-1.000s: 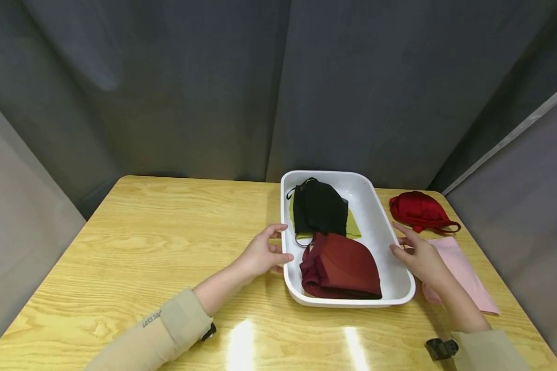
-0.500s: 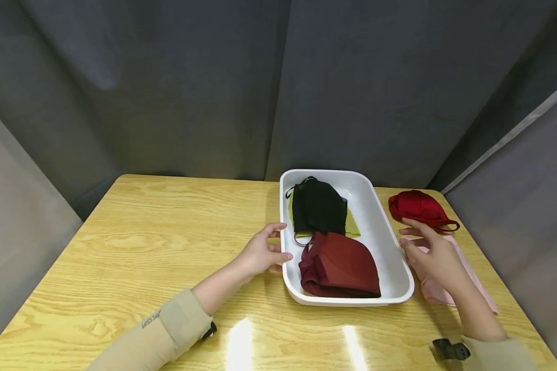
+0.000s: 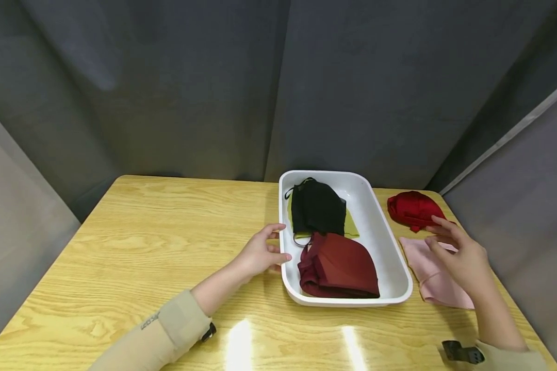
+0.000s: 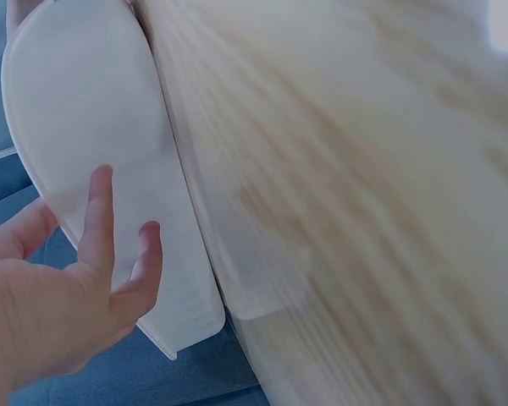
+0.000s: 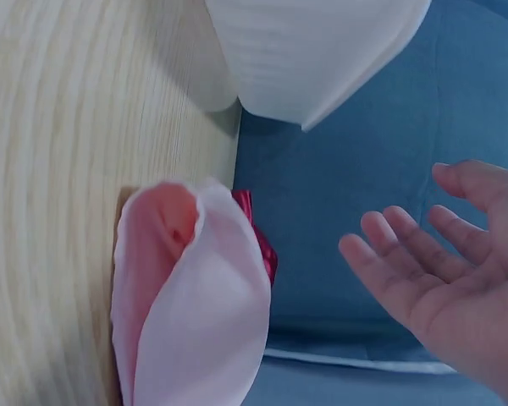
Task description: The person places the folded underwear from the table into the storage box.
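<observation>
A white plastic bin stands on the table. My left hand holds its left wall, thumb over the rim and fingers against the outside; the left wrist view shows the fingers spread along that wall. Inside lie a black bra on a yellow-green garment, with a maroon bra in front. My right hand, fingers loosely bent and holding nothing, hovers over a pink folded garment, its fingertips overlapping the edge of a red bra in the head view.
The wooden table reaches far to the left of the bin. A dark grey curtain hangs along its back edge, and a lighter partition borders the right side.
My right hand has left the bin's right rim and moved right, over the pink garment and toward the red bra. My left hand and the bin stay almost still.
</observation>
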The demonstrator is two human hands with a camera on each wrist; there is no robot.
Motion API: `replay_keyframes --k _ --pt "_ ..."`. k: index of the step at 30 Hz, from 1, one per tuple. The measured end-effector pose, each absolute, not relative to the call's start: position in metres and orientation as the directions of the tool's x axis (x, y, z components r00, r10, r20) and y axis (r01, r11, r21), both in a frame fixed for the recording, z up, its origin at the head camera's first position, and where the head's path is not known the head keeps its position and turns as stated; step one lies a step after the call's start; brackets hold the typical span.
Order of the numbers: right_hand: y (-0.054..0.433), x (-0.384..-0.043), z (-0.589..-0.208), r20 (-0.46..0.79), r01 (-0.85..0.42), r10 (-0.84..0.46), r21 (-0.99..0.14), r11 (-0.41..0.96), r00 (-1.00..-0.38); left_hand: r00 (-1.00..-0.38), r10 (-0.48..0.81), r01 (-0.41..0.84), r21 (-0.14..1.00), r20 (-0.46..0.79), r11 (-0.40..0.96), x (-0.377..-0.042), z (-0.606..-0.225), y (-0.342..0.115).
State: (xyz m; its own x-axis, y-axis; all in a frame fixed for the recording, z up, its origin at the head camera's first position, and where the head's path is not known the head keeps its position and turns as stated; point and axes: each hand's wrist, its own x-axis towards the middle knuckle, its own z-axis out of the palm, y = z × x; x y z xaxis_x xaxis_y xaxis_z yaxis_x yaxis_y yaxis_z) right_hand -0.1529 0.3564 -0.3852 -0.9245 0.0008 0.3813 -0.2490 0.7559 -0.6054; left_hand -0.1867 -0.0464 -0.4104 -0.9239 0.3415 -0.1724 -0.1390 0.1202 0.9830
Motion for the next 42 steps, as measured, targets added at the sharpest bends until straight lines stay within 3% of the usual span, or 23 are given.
replay_keyframes --k 14,20,30,36,42 --pt "0.387 -0.152 -0.397 0.331 -0.145 0.076 -0.593 0.792 -0.94 -0.934 0.324 -0.102 0.982 -0.149 0.158 -0.185 -0.409 -0.047" --pt "0.407 -0.155 -0.404 0.277 -0.067 0.098 -0.531 0.845 -0.956 -0.933 0.324 -0.107 0.981 -0.155 0.16 -0.185 -0.409 -0.047" --pt "0.428 -0.162 -0.415 0.066 0.036 0.082 -0.518 0.854 -0.994 -0.933 0.324 -0.107 0.981 -0.156 0.161 -0.186 -0.409 -0.047" --pt "0.44 -0.164 -0.418 -0.005 0.048 0.053 -0.483 0.874 -0.999 -0.932 0.328 -0.107 0.981 -0.156 0.165 -0.186 -0.409 -0.047" --pt "0.452 -0.165 -0.421 -0.159 0.112 0.04 -0.479 0.87 -0.986 -0.928 0.334 -0.115 0.98 -0.164 0.162 -0.187 -0.41 -0.047"
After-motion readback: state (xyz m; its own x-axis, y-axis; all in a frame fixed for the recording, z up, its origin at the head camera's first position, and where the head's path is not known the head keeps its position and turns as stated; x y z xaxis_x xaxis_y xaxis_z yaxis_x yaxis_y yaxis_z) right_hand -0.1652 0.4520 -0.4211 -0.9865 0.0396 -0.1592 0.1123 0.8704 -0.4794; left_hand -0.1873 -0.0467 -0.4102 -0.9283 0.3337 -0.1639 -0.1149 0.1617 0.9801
